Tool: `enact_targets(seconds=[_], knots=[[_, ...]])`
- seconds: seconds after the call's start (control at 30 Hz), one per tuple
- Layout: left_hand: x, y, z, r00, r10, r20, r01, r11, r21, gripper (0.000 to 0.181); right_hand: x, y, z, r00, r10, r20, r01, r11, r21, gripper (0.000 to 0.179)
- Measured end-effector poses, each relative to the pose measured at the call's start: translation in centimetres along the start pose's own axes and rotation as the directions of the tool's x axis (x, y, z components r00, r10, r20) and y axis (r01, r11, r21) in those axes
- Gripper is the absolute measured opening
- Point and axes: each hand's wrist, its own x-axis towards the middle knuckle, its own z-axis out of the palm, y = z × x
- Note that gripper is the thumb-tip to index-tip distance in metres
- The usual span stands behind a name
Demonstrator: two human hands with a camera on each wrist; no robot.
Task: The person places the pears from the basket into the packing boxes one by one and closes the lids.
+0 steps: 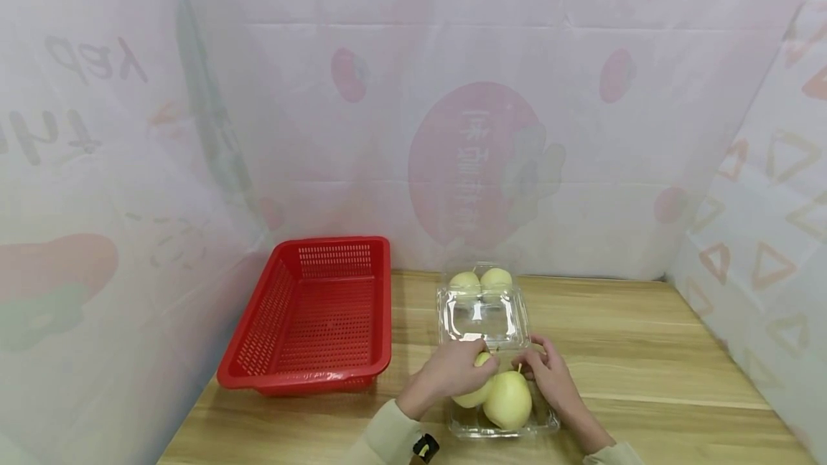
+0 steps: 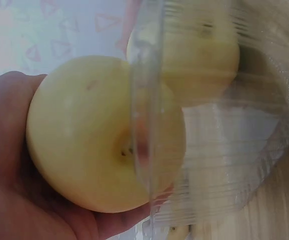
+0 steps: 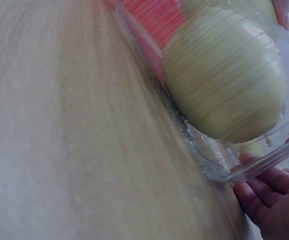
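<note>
My left hand [image 1: 455, 370] holds a pale yellow pear [image 1: 473, 397], its fingers over the top. In the left wrist view that pear [image 2: 84, 130] lies against the palm, partly behind a clear plastic wall. Another pear [image 1: 508, 402], stem up, sits beside it in the near clear plastic container [image 1: 474, 430]. My right hand [image 1: 549, 379] grips the container's rim at the far right corner. In the right wrist view its fingers [image 3: 269, 180] lie at the rim below the second pear [image 3: 224, 75].
A raised clear lid [image 1: 478, 318] stands behind the near container. Beyond it, two more pears [image 1: 496, 280] sit in clear plastic. At left on the wooden table [image 1: 620, 350] stands a red perforated basket [image 1: 326, 321]. Printed cloth walls [image 1: 362, 135] enclose the table.
</note>
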Motion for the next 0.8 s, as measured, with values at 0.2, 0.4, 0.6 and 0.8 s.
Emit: enact_targets(seconds=[0.2, 0.4, 0.6, 0.8], knots=[[-0.1, 0.0, 0.6, 1.000, 0.013, 0.023, -0.014, 0.999, 0.048, 0.037, -0.1, -0.1, -0.1, 1.000, -0.012, -0.003, 0.012, 1.000, -0.013, 0.048], [-0.1, 0.0, 0.9, 0.999, 0.002, 0.034, -0.004, 0.998, 0.070, 0.037, -0.2, -0.1, -0.1, 1.000, -0.020, -0.006, 0.020, 1.000, -0.020, 0.046], [-0.1, 0.0, 1.3, 0.998, 0.000, 0.064, -0.002, 0.999, 0.034, 0.032, -0.2, -0.1, 0.0, 1.000, -0.021, -0.008, 0.020, 0.999, -0.030, 0.045], [0.0, -0.2, 1.8, 0.997, -0.007, 0.070, 0.005, 1.000, 0.019, 0.031, -0.1, 0.0, 0.0, 1.000, -0.026, -0.010, 0.026, 0.999, -0.026, 0.045]])
